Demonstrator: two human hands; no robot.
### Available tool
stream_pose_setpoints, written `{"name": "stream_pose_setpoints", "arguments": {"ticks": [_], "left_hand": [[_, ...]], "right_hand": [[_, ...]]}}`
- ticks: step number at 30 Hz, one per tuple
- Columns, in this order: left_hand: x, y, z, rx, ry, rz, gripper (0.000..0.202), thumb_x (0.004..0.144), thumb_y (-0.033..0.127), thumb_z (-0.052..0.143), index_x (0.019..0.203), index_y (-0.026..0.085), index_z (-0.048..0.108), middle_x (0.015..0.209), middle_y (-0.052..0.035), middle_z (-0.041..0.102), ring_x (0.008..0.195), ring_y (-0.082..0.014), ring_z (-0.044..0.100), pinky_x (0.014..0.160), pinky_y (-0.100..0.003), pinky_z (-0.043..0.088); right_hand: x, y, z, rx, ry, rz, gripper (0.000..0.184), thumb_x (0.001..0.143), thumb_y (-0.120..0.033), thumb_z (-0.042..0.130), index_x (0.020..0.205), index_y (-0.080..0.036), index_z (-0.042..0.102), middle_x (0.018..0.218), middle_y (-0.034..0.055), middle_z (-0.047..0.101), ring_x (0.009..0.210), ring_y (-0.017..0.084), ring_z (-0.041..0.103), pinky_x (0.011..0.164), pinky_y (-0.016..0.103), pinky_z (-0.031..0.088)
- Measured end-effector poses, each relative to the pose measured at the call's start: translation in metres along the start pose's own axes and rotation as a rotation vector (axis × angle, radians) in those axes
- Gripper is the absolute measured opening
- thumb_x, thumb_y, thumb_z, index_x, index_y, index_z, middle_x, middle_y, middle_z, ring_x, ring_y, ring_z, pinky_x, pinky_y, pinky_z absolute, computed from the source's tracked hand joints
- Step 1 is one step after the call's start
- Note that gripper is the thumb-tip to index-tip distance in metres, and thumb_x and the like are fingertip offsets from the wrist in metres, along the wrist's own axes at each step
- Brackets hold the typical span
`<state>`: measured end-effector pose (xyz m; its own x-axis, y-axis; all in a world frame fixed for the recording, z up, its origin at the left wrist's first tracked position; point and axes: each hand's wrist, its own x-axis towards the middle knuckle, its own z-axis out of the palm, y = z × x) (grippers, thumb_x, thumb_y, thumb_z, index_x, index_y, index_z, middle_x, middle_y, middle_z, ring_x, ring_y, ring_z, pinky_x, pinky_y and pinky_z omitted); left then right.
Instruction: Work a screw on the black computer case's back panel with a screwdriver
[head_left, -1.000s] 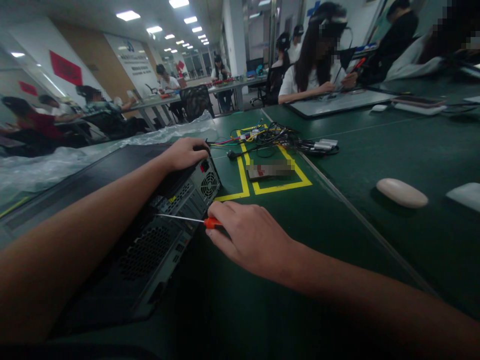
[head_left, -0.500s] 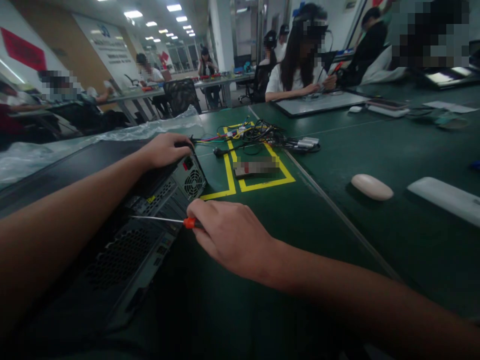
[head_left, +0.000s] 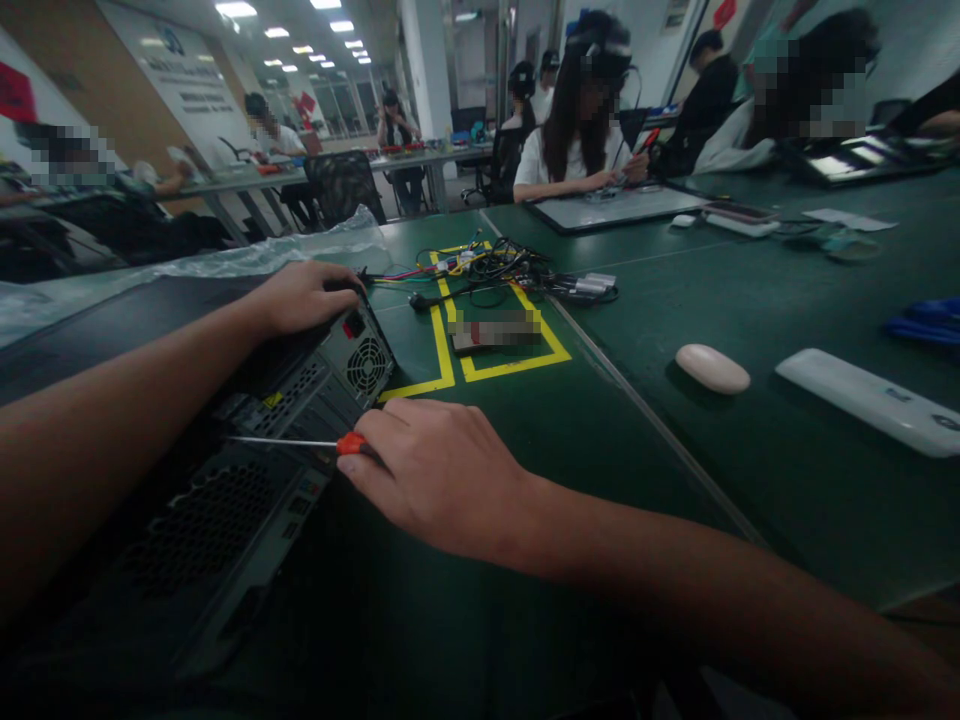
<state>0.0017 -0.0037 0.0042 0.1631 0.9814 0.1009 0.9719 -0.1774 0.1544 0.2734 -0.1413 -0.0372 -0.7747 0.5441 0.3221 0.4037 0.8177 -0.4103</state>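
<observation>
Right fingers (head_left: 384,423) grip screwdriver (head_left: 350,444) | handle partly hidden | tip unclear against case (head_left: 225,500)

Computer case (head_left: 367,365): at our left, on the counter (head_left: 787,500)
Screwdriver (head_left: 348,444): in our right hand (head_left: 442,480)
Cables (head_left: 514,265): behind that hand

Passable over table (head_left: 600,430) between right hand (head_left: 442,480) and oval object (head_left: 712,368). Blocked leftward by case (head_left: 214,520), farther ahead by cables (head_left: 514,264).
</observation>
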Motion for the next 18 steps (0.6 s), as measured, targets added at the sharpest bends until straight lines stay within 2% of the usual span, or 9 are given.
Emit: {"name": "stream_pose_setpoints", "arguments": {"ticks": [3, 5, 9, 12, 18], "left_hand": [[0.0013, -0.0019, 0.0003, 0.001, -0.003, 0.0, 0.063, 0.09, 0.047, 0.051, 0.13, 0.007, 0.079, 0.146, -0.0191, 0.075, 0.13, -0.0373, 0.068, 0.122, -0.049, 0.046], [0.0024, -0.004, 0.001, 0.005, -0.004, -0.002, 0.064, 0.09, 0.048, 0.05, 0.13, 0.009, 0.079, 0.145, -0.0183, 0.075, 0.131, -0.0373, 0.069, 0.123, -0.049, 0.047], [0.0041, -0.0071, 0.0027, 0.023, 0.012, 0.014, 0.065, 0.09, 0.051, 0.048, 0.13, 0.011, 0.08, 0.142, -0.0177, 0.077, 0.131, -0.0392, 0.069, 0.121, -0.052, 0.049], [0.0045, -0.0073, 0.003, 0.024, 0.009, 0.016, 0.066, 0.089, 0.051, 0.047, 0.13, 0.01, 0.08, 0.141, -0.019, 0.077, 0.13, -0.0399, 0.07, 0.12, -0.053, 0.049], [0.0037, -0.0051, 0.0022, 0.021, 0.01, 0.013, 0.067, 0.088, 0.051, 0.047, 0.129, 0.009, 0.079, 0.138, -0.0189, 0.078, 0.128, -0.0394, 0.07, 0.12, -0.052, 0.05]], "right_hand": [[0.0002, 0.0003, 0.0028, 0.028, -0.022, 0.004, 0.038, 0.118, -0.043, 0.046, 0.11, -0.017, 0.073, 0.109, 0.0081, 0.08, 0.094, 0.023, 0.072, 0.067, 0.037, 0.034], [0.0003, 0.0011, 0.0043, 0.044, -0.027, 0.009, 0.035, 0.117, -0.043, 0.048, 0.117, -0.017, 0.072, 0.111, 0.0083, 0.08, 0.093, 0.023, 0.073, 0.066, 0.036, 0.034], [-0.0002, 0.0024, 0.0058, 0.029, 0.001, -0.036, 0.028, 0.112, -0.032, 0.054, 0.133, -0.017, 0.063, 0.115, 0.0074, 0.08, 0.092, 0.023, 0.072, 0.064, 0.036, 0.033], [-0.0003, 0.0031, 0.0054, -0.012, -0.009, -0.042, 0.024, 0.112, -0.024, 0.05, 0.132, -0.018, 0.062, 0.113, 0.0061, 0.079, 0.092, 0.023, 0.072, 0.063, 0.036, 0.031], [0.0003, 0.0039, 0.0048, -0.034, -0.003, -0.039, 0.022, 0.114, -0.025, 0.046, 0.127, -0.018, 0.063, 0.111, 0.0067, 0.079, 0.092, 0.022, 0.071, 0.063, 0.036, 0.031]]}}
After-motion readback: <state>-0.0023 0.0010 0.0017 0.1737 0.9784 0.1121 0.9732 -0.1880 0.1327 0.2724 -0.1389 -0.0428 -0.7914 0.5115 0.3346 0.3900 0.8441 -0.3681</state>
